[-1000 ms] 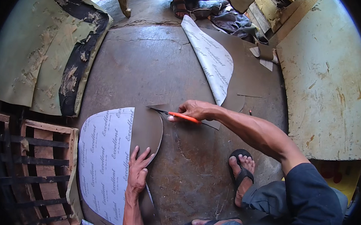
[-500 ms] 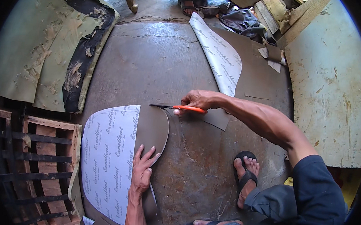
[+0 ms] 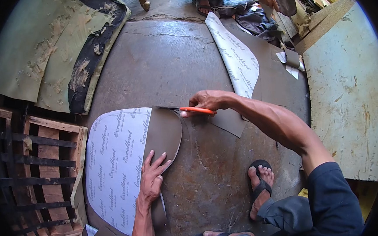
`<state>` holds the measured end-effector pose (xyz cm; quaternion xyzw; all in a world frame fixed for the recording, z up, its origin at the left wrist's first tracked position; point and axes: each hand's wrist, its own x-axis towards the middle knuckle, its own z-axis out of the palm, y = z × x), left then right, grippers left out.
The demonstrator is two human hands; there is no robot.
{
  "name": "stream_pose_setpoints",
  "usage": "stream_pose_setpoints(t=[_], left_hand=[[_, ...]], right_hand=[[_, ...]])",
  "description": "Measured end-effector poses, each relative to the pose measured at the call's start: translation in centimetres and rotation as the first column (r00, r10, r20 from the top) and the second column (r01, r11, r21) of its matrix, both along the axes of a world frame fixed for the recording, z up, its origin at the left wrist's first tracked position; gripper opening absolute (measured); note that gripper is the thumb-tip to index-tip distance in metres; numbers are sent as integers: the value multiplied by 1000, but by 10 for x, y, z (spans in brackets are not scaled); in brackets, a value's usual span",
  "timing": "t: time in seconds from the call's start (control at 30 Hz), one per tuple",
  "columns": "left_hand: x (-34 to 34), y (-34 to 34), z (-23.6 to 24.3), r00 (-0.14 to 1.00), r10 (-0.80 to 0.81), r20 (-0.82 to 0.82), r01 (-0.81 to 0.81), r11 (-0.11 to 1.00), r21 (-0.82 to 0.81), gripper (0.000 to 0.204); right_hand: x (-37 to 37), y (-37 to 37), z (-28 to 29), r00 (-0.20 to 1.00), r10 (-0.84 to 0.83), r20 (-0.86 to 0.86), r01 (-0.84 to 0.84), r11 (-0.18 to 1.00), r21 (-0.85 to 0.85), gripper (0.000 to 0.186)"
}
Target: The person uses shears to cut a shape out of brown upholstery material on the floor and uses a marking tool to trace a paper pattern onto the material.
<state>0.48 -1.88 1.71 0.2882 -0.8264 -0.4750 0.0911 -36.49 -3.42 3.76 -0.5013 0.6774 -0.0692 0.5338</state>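
A rounded sheet of material, white printed backing on its left and a brown face along its right, lies on the floor. My left hand rests flat on the brown part near its right edge, fingers spread. Orange-handled scissors are gripped in my right hand at the sheet's upper right. Their dark blades point left, along the top edge of the brown part. My right fingers wrap round the handles.
Another white-backed piece lies folded on brown material ahead. A slatted wooden frame with black straps stands at left, below a worn green cushioned panel. A pale board leans at right. Another person's sandalled foot is at the far edge.
The scissors and my right hand have shifted slightly up and left against the sheet, while the whole view moved a little. My left hand stays on the sheet. Another person's hand has appeared at the top.
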Motion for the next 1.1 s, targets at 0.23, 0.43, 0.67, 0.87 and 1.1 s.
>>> stream_pose_setpoints(t=[0.23,0.43,0.67,0.87,1.1], left_hand=[[-1,-3,-3,1000,-15,7,16,1000,-5,57],[0,-2,-4,1000,0,-6,0,1000,-1,57],[0,0,-4,1000,-5,-3,5,1000,-7,57],[0,-1,-5,1000,-5,-11,5,1000,-16,58],[-5,2,-5,1000,17,9,-17,999,-38,56]], right_hand=[[-2,-5,-5,1000,3,8,-2,1000,-24,81],[4,-13,15,998,61,-31,-61,998,3,80],[6,-19,10,997,56,-60,-56,998,2,78],[4,-6,4,995,37,-95,-41,998,-40,79],[-42,57,7,737,-653,-172,633,757,-162,79]])
